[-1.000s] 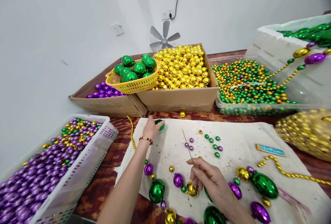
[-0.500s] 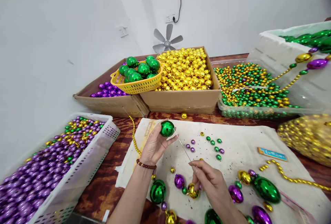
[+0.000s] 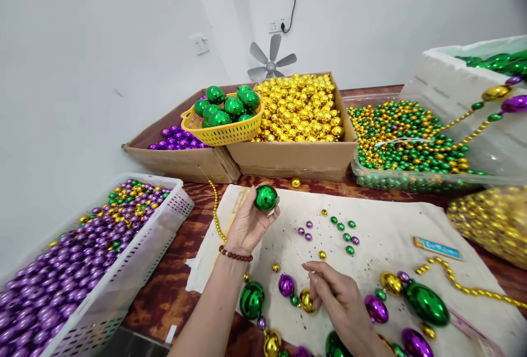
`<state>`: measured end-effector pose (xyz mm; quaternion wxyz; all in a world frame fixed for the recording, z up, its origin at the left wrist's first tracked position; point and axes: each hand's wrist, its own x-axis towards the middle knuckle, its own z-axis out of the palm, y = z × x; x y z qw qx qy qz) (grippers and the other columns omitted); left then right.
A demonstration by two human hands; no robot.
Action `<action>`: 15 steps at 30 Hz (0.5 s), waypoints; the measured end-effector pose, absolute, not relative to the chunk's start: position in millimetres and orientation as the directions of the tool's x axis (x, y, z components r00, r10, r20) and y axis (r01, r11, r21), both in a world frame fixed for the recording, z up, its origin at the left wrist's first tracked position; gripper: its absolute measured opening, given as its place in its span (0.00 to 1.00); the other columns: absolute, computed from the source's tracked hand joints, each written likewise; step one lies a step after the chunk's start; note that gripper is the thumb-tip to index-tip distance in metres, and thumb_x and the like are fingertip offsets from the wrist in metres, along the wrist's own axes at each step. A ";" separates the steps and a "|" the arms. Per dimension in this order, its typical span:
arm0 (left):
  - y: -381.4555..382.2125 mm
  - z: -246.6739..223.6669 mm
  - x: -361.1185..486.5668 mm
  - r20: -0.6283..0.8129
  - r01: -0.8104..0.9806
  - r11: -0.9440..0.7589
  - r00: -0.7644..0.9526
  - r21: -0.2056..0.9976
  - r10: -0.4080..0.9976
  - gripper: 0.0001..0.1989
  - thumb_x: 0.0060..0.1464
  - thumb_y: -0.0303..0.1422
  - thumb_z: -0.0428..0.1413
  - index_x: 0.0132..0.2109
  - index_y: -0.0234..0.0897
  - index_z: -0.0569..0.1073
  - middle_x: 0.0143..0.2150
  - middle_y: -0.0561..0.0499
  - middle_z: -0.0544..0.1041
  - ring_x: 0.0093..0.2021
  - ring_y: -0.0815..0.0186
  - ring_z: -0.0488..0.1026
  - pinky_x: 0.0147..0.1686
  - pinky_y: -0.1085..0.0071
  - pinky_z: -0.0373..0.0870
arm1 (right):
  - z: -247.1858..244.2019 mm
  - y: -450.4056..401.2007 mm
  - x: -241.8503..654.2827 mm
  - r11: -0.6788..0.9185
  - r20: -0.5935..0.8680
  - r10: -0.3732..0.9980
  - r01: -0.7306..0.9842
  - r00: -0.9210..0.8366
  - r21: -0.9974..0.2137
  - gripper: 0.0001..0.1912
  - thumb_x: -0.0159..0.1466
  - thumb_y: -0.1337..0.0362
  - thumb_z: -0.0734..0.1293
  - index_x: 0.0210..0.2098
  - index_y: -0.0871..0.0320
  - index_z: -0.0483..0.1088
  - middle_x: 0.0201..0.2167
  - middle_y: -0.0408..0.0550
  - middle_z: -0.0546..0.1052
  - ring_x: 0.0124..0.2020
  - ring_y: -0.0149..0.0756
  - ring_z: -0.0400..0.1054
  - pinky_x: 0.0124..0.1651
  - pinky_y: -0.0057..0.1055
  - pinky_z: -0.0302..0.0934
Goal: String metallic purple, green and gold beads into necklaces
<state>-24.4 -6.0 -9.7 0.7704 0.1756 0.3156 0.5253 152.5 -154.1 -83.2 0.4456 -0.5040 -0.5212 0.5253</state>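
My left hand (image 3: 249, 222), with a beaded bracelet (image 3: 235, 254) at its wrist, grips a shiny green ball (image 3: 266, 197) above the white cloth (image 3: 284, 258). Lower right, my right hand (image 3: 335, 294) pinches a long thin needle (image 3: 295, 246), whose tip points up and left, apart from the ball. Under and beside the right hand lie a gold ball (image 3: 307, 300) and a purple ball (image 3: 286, 285). A strung green ball (image 3: 252, 300) rests near my left forearm. Small loose purple beads (image 3: 308, 236) and green beads (image 3: 346, 236) are scattered beyond the needle.
Behind stand a cardboard box of gold balls (image 3: 292, 160) and a yellow basket (image 3: 222, 135) of green balls. A white crate (image 3: 164, 236) of purple beads is at left. To the right are a clear bin (image 3: 411, 177) of mixed beads and a gold bead strand (image 3: 457, 285).
The needle tip, at the green ball before, is now away from it. My left hand has turned the ball slightly, and the whole view has shifted a little.
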 end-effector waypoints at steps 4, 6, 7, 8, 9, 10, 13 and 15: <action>-6.7 -10.7 -24.9 -0.270 -0.681 0.371 0.255 0.632 0.928 0.15 0.57 0.37 0.57 0.50 0.38 0.73 0.46 0.45 0.74 0.44 0.61 0.73 0.39 0.67 0.74 | -84.4 -154.2 152.3 -0.081 -0.088 0.991 0.074 -0.101 -0.994 0.17 0.69 0.56 0.58 0.47 0.60 0.70 0.24 0.44 0.73 0.23 0.32 0.70 0.29 0.27 0.65; -7.3 -10.4 -24.8 -0.267 -0.673 0.365 0.249 0.643 0.931 0.15 0.57 0.37 0.58 0.50 0.38 0.73 0.46 0.46 0.74 0.44 0.62 0.73 0.39 0.67 0.73 | -84.9 -154.1 151.2 -0.088 -0.095 0.990 0.071 -0.102 -0.994 0.17 0.70 0.55 0.58 0.47 0.60 0.70 0.24 0.44 0.73 0.23 0.33 0.70 0.29 0.27 0.65; -7.6 -10.2 -24.7 -0.269 -0.671 0.362 0.243 0.647 0.932 0.15 0.57 0.37 0.58 0.50 0.39 0.73 0.46 0.46 0.74 0.44 0.62 0.73 0.39 0.67 0.73 | -85.0 -153.9 150.6 -0.088 -0.095 0.990 0.071 -0.104 -0.994 0.17 0.70 0.55 0.57 0.47 0.60 0.70 0.24 0.44 0.72 0.23 0.33 0.70 0.28 0.27 0.65; -8.1 -10.0 -24.5 -0.271 -0.670 0.359 0.238 0.649 0.933 0.15 0.56 0.37 0.58 0.50 0.39 0.73 0.46 0.46 0.73 0.44 0.62 0.73 0.40 0.67 0.73 | -85.1 -153.5 150.1 -0.086 -0.093 0.990 0.073 -0.108 -0.994 0.17 0.70 0.55 0.57 0.46 0.60 0.70 0.24 0.44 0.72 0.23 0.33 0.70 0.28 0.27 0.65; -8.6 -9.8 -24.3 -0.271 -0.668 0.357 0.234 0.653 0.934 0.16 0.56 0.38 0.58 0.50 0.40 0.73 0.46 0.47 0.73 0.44 0.63 0.73 0.40 0.67 0.73 | -85.1 -153.0 149.6 -0.084 -0.092 0.989 0.075 -0.113 -0.994 0.18 0.70 0.55 0.57 0.46 0.61 0.70 0.24 0.44 0.72 0.23 0.33 0.69 0.28 0.27 0.65; -9.4 -9.8 -24.1 -0.268 -0.665 0.352 0.231 0.658 0.935 0.16 0.56 0.38 0.59 0.51 0.40 0.73 0.47 0.47 0.73 0.45 0.63 0.72 0.40 0.66 0.73 | -85.0 -152.4 149.3 -0.083 -0.092 0.989 0.078 -0.118 -0.994 0.18 0.70 0.55 0.57 0.46 0.61 0.69 0.24 0.44 0.72 0.23 0.33 0.69 0.28 0.28 0.65; -12.8 -9.2 -22.7 -0.241 -0.646 0.326 0.219 0.690 0.946 0.17 0.55 0.37 0.59 0.51 0.41 0.73 0.47 0.47 0.73 0.45 0.63 0.72 0.42 0.66 0.73 | -84.7 -150.3 148.7 -0.080 -0.089 0.988 0.079 -0.122 -0.994 0.18 0.70 0.54 0.56 0.46 0.60 0.69 0.24 0.44 0.72 0.23 0.33 0.69 0.29 0.28 0.64; -16.1 -7.8 -21.3 -0.208 -0.633 0.293 0.206 0.716 0.956 0.17 0.55 0.36 0.60 0.51 0.41 0.73 0.48 0.47 0.73 0.45 0.63 0.72 0.43 0.65 0.73 | -83.9 -148.6 148.0 -0.081 -0.090 0.988 0.072 -0.127 -0.994 0.18 0.70 0.53 0.56 0.45 0.60 0.68 0.25 0.44 0.72 0.23 0.33 0.70 0.29 0.28 0.64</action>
